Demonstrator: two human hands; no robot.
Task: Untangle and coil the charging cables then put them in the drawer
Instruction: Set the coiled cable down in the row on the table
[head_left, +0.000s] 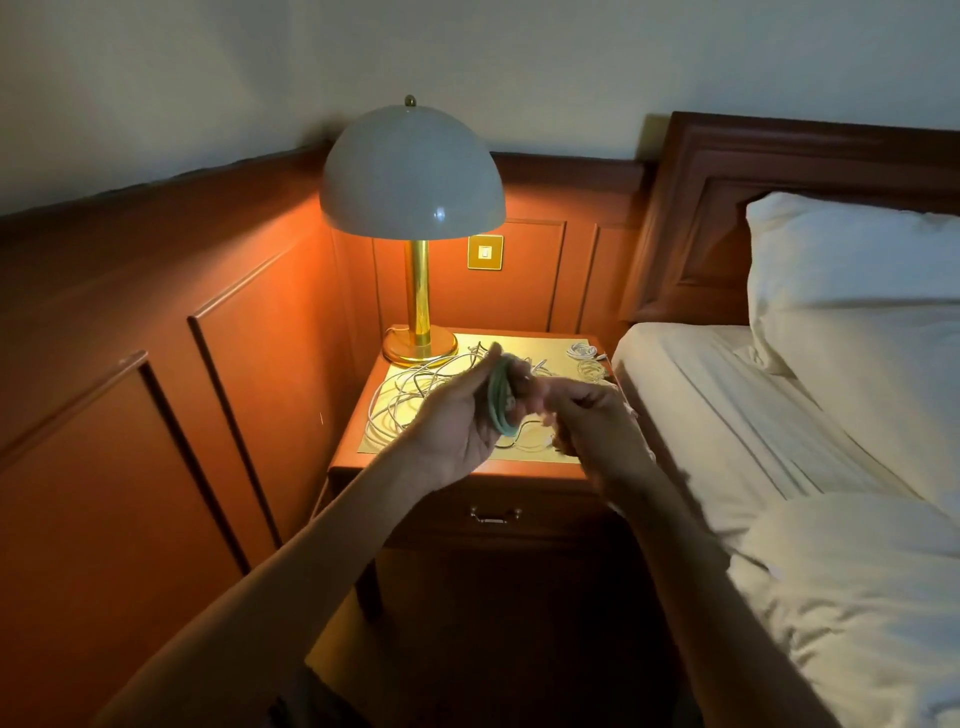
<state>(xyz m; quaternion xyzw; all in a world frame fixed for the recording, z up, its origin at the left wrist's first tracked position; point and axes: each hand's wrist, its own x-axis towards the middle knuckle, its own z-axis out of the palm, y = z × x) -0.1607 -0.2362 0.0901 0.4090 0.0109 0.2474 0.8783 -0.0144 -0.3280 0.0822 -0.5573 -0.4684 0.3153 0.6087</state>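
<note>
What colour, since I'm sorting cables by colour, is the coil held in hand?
Pale green; the head view shows the coiled cable in the left hand.

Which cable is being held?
The green coiled cable, gripped by the left hand; the white tangle and small white coils lie on the nightstand.

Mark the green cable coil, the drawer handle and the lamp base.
green cable coil (498, 402): head view, outer edge of the loops.
drawer handle (493, 515): head view, middle of the pull.
lamp base (439, 347): head view, top of the gold foot.

Lamp (413, 171) back left on nightstand (519, 470), loose cables (400, 400) before it, probably coils (584, 358) back right, bed (727, 405) rightward
</note>
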